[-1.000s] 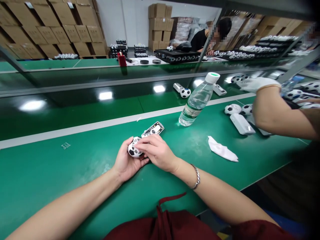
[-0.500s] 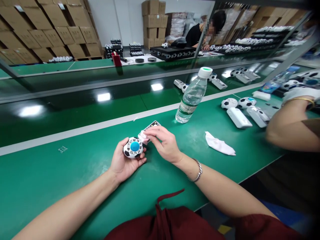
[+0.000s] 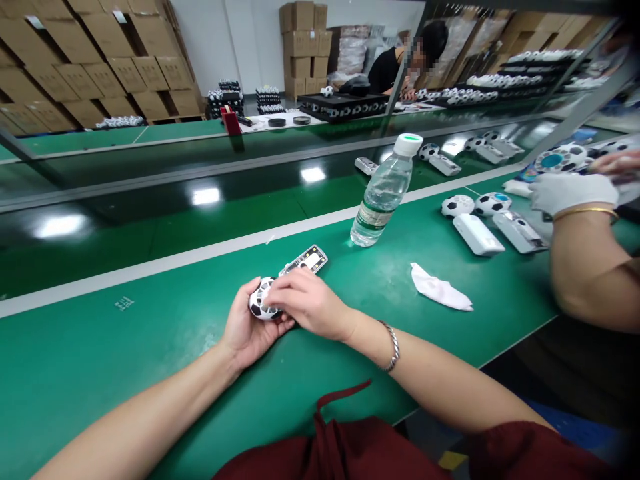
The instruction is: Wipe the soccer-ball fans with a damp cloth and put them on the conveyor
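A handheld fan with a round black-and-white football-patterned head (image 3: 259, 304) rests in my left hand (image 3: 245, 330), whose fingers curl around the head from below. Its handle (image 3: 314, 259) points away to the upper right, with an open side that shows light-coloured parts inside. My right hand (image 3: 307, 300) is closed in a pinch over the front of the fan head and covers its blue centre. Whatever lies between those right fingertips is hidden. A folded white cloth (image 3: 440, 288) lies on the green table to the right of my hands.
A water bottle (image 3: 383, 193) stands beyond my hands. More football fans (image 3: 477, 233) lie to the right, near a co-worker's gloved hand (image 3: 573, 193). Across the dark green belt (image 3: 250, 200), another person (image 3: 387, 70) works beside black trays (image 3: 345, 107). A metal post (image 3: 404, 67) rises there.
My right hand has moved left and down onto the fan's face. The small whitish piece at its fingertips is now out of sight. The co-worker's arm has shifted, bringing a gloved hand into view.
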The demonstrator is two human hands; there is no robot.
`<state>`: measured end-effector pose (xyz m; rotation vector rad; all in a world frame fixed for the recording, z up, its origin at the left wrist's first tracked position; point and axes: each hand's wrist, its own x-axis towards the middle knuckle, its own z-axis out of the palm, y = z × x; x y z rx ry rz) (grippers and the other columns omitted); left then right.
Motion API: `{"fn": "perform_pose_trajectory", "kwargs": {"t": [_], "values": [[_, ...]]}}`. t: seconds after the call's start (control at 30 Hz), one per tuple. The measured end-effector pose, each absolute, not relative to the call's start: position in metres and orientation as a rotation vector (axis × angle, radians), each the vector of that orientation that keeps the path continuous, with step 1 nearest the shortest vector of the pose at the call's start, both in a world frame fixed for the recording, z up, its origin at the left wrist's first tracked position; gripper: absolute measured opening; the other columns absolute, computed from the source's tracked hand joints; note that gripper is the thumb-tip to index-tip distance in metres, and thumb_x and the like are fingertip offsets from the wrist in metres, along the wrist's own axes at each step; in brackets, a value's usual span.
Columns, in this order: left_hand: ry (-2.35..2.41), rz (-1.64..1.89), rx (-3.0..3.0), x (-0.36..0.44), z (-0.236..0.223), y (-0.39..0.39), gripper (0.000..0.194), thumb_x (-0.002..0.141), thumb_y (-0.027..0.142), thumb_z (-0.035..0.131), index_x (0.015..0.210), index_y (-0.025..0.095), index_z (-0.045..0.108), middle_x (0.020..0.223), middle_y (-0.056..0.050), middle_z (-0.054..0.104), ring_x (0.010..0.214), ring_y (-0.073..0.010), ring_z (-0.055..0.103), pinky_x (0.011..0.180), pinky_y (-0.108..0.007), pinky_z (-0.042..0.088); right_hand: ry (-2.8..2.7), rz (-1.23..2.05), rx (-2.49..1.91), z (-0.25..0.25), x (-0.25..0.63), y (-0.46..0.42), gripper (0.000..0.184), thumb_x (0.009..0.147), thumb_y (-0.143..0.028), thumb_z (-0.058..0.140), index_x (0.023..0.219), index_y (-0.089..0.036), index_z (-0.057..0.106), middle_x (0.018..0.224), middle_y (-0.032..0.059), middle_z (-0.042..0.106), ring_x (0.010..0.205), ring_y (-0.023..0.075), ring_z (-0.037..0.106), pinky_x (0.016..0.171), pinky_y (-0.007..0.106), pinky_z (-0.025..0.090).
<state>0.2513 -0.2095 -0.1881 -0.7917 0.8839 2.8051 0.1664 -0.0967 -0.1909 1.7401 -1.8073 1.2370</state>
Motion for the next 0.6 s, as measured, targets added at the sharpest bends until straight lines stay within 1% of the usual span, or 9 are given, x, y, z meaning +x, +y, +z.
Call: {"fn": "perform_pose_trajectory", "kwargs": {"t": [0.07,0.2,0.33,0.5,0.6], "values": [[0.861,2.816,-0.799,0.2517,-0.1880,-0.2096,0.028,0.081,0.037,0.041,0.077,0.014,0.057,0.070,-0.006,0.055,0.062,-0.0163,0.052,0.062,-0.033,0.046,-1.801,1.175,1.772,-0.1897,0.1667,-0.0959,0.014,0.084,-0.017,0.047,0.087,-0.017,0.061,0.090,0.0019,0.060,0.081,0.0112,0.048,0.073,0.027,0.039],[0.932,2.788,-0.770,0.2524,-0.1883,-0.2094,0.030,0.081,0.038,0.042,0.075,0.013,0.056,0.065,-0.006,0.053,0.057,-0.0153,0.050,0.061,-0.034,0.046,-1.928,1.168,1.659,-0.1885,0.1667,-0.0969,0.014,0.086,-0.019,0.047,0.087,-0.017,0.061,0.087,0.0023,0.059,0.078,0.0111,0.048,0.074,0.028,0.038],[0.847,2.843,-0.801,0.2526,-0.1868,-0.2081,0.027,0.082,0.035,0.041,0.077,0.013,0.055,0.071,-0.005,0.055,0.063,-0.0154,0.052,0.064,-0.034,0.047,-1.821,1.117,1.792,-0.1883,0.1685,-0.0974,0.015,0.086,-0.019,0.044,0.088,-0.018,0.060,0.091,0.0013,0.060,0.082,0.0119,0.048,0.072,0.028,0.036],[0.901,2.821,-0.761,0.2512,-0.1866,-0.2066,0.029,0.080,0.039,0.043,0.073,0.013,0.054,0.064,-0.005,0.052,0.056,-0.0145,0.049,0.059,-0.033,0.046,-1.930,1.249,1.692,-0.1859,0.1679,-0.0970,0.011,0.085,-0.017,0.046,0.085,-0.016,0.057,0.085,0.0015,0.060,0.078,0.0114,0.049,0.075,0.028,0.038],[0.864,2.845,-0.775,0.2508,-0.1890,-0.2070,0.026,0.080,0.037,0.044,0.072,0.013,0.053,0.061,-0.003,0.050,0.056,-0.0144,0.049,0.060,-0.033,0.047,-1.923,1.281,1.746,-0.1833,0.1680,-0.0969,0.007,0.083,-0.014,0.047,0.084,-0.014,0.053,0.081,0.0023,0.059,0.075,0.0117,0.049,0.073,0.027,0.039]]}}
